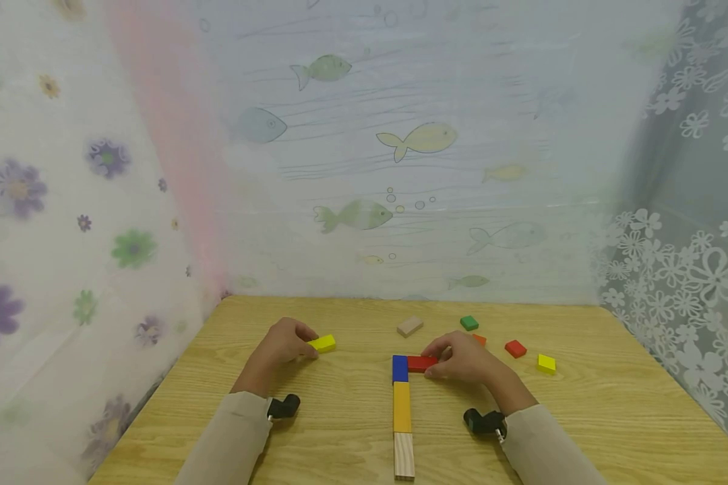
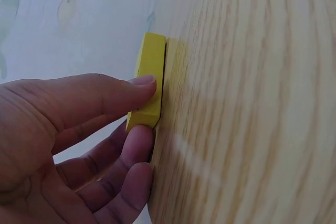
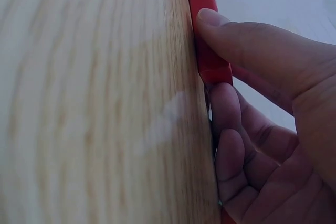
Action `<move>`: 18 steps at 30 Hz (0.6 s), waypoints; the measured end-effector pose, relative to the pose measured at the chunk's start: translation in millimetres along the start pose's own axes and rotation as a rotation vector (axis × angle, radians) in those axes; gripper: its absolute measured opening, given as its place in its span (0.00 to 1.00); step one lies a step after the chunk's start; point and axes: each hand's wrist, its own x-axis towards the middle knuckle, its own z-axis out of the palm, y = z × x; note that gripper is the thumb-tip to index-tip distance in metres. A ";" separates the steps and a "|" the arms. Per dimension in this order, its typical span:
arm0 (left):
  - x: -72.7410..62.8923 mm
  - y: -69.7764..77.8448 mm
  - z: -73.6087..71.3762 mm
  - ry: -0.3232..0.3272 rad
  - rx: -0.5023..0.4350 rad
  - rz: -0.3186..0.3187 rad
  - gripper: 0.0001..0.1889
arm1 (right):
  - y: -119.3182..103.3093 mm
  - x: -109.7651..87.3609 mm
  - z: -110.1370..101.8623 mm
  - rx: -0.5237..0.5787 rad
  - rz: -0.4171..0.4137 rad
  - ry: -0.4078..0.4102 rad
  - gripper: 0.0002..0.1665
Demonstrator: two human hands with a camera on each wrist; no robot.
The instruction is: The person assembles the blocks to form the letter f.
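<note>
In the head view my left hand pinches a yellow block at the left of the table. The left wrist view has my thumb across the side of that yellow block, which lies close along the tabletop. My right hand grips a red block, its left end up against a blue block. From the blue one a row runs toward me: an orange-yellow block, then a plain wood block. The right wrist view shows my thumb on the red block beside the blue end.
Behind the row lies another plain wood block. Around my right hand are a green block, a partly hidden orange block, a red block and a yellow block. Patterned curtains enclose the wooden table.
</note>
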 end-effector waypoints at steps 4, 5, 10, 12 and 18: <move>-0.7 1.6 1.3 -0.007 0.013 0.019 0.18 | 0.2 -0.6 -0.3 0.007 0.003 0.000 0.19; -1.1 2.2 1.6 -0.009 0.013 0.022 0.18 | 0.2 -0.7 -0.4 0.010 0.003 -0.001 0.19; -1.7 6.1 3.6 -0.022 0.001 0.021 0.19 | 0.9 -0.9 -0.6 0.015 -0.002 -0.004 0.19; -0.7 7.3 4.6 -0.020 0.009 0.019 0.19 | 1.4 -0.7 -0.5 0.017 -0.003 -0.005 0.19; 3.3 9.2 8.3 -0.019 0.034 0.039 0.19 | 2.2 -1.4 -0.5 0.024 0.003 -0.003 0.18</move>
